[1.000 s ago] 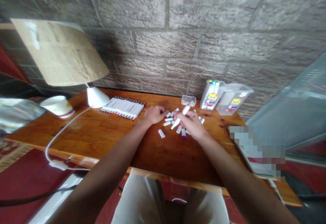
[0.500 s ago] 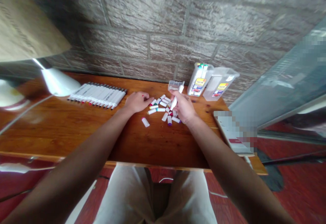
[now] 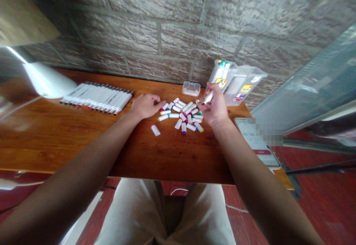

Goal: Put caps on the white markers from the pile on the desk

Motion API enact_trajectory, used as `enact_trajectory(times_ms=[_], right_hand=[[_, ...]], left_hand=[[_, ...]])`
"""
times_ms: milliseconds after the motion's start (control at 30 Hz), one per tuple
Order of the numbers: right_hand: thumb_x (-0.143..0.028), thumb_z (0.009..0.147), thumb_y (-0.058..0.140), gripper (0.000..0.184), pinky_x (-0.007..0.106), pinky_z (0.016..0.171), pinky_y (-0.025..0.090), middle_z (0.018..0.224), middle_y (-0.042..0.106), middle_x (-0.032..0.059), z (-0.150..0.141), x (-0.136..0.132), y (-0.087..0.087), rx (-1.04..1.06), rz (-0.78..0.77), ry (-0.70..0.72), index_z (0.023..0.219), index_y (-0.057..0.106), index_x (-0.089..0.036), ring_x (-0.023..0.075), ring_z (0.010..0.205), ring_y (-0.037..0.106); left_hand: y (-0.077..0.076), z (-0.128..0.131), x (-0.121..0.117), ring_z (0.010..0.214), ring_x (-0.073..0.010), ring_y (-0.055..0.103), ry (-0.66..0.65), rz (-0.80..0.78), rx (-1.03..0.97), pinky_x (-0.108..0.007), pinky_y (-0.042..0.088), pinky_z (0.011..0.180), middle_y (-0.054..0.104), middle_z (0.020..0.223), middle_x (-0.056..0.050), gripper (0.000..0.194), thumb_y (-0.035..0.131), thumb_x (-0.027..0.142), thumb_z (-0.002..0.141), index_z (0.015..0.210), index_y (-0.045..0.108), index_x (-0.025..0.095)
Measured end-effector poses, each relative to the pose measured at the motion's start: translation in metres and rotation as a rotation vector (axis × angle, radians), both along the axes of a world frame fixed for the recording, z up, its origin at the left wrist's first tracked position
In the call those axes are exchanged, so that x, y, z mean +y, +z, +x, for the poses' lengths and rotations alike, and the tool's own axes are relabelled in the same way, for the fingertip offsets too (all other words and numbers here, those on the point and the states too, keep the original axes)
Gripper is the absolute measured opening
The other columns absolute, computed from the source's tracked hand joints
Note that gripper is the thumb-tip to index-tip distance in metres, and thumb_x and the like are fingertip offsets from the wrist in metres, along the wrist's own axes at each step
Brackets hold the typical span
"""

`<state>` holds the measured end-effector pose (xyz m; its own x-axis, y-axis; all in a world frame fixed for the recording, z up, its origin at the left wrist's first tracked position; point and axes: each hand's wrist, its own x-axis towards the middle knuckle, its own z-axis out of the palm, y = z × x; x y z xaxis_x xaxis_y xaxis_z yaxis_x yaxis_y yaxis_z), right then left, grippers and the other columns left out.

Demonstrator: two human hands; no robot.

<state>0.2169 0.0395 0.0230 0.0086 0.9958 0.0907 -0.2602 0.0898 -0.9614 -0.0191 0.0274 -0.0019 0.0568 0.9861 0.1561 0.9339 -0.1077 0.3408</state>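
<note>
My right hand [image 3: 215,105] is closed around a white marker [image 3: 208,97], in front of a clear plastic case [image 3: 215,75] with several markers standing in it. Some of the marker is hidden by my fingers. My left hand [image 3: 147,105] rests on the table with its fingers loosely bent and nothing visible in it. Right of it lies a heap of white marker caps [image 3: 183,108] with coloured ends. A single cap with a pink end [image 3: 155,130] lies nearer to me, apart from the heap.
A row of white markers [image 3: 97,98] lies on the wooden table [image 3: 172,159], left of my left hand. A small clear lid [image 3: 191,88] sits by the wall. A second clear case [image 3: 240,85] stands at the back right. A lamp [image 3: 48,79] and a tablet [image 3: 257,141] flank the table.
My right hand has moved right and back with the marker, away from the caps and towards the cases. More of the heap and the small lid now show. My left hand stays resting.
</note>
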Motion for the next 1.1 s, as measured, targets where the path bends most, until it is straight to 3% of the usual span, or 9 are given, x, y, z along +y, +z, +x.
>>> enact_trajectory(times_ms=[200,367,467,600,733,967,1100], right_hand=[[-0.06,0.078,0.06,0.041,0.025,0.036,0.019,0.05,0.039,-0.0063,0.014,0.007,0.004,0.084,-0.026,-0.036,0.067,0.046,-0.024,0.0065,0.04,0.016],[-0.058,0.079,0.062,0.041,0.025,0.037,0.017,0.048,0.036,-0.0066,0.002,0.001,0.003,0.033,-0.037,-0.022,0.065,0.048,-0.023,0.0069,0.04,0.017],[-0.056,0.078,0.067,0.042,0.024,0.038,0.017,0.045,0.038,-0.0059,-0.011,-0.014,0.004,-0.122,0.025,0.099,0.059,0.052,-0.021,0.006,0.039,0.026],[-0.056,0.076,0.072,0.04,0.022,0.042,0.028,0.05,0.055,-0.0026,-0.024,-0.038,0.004,-0.433,0.187,0.405,0.065,0.066,-0.017,0.0071,0.043,0.044],[-0.051,0.077,0.074,0.036,0.021,0.046,0.037,0.058,0.064,-0.0001,-0.03,-0.047,-0.004,-0.552,0.258,0.62,0.071,0.071,-0.016,0.0095,0.05,0.055],[-0.046,0.078,0.075,0.031,0.021,0.046,0.039,0.061,0.067,0.0006,-0.033,-0.048,-0.007,-0.582,0.267,0.707,0.078,0.075,-0.015,0.0106,0.052,0.058],[-0.047,0.08,0.073,0.031,0.022,0.046,0.038,0.06,0.067,0.0006,-0.032,-0.049,-0.007,-0.625,0.281,0.698,0.072,0.074,-0.017,0.0112,0.052,0.058]], left_hand=[[-0.001,0.0,0.001,0.076,-0.0202,0.065,0.007,0.001,0.001,-0.028,0.042,0.063,0.074,0.081,-0.003,0.04,0.051,0.056,0.087,0.078,0.073,0.023],[-0.002,-0.001,0.002,0.076,-0.0206,0.065,-0.004,0.006,0.006,-0.028,0.043,0.063,0.074,0.08,-0.004,0.041,0.051,0.056,0.088,0.078,0.074,0.023],[-0.002,-0.001,0.001,0.075,-0.0206,0.065,-0.017,0.01,0.013,-0.029,0.041,0.062,0.074,0.081,-0.004,0.042,0.049,0.056,0.088,0.077,0.073,0.022],[-0.002,-0.001,0.0,0.074,-0.0206,0.065,-0.017,0.02,0.012,-0.029,0.04,0.06,0.073,0.08,-0.004,0.042,0.049,0.055,0.089,0.077,0.072,0.022],[-0.003,-0.001,0.0,0.073,-0.0202,0.064,-0.001,0.022,-0.002,-0.029,0.038,0.059,0.073,0.078,-0.004,0.041,0.049,0.056,0.088,0.076,0.072,0.023],[-0.004,-0.002,0.001,0.074,-0.0192,0.064,-0.026,0.044,-0.013,-0.028,0.038,0.06,0.073,0.078,-0.003,0.041,0.049,0.054,0.089,0.074,0.07,0.023],[-0.005,-0.002,0.001,0.075,-0.0196,0.065,-0.023,0.04,-0.012,-0.028,0.041,0.062,0.073,0.079,-0.004,0.042,0.048,0.056,0.089,0.075,0.071,0.023]])
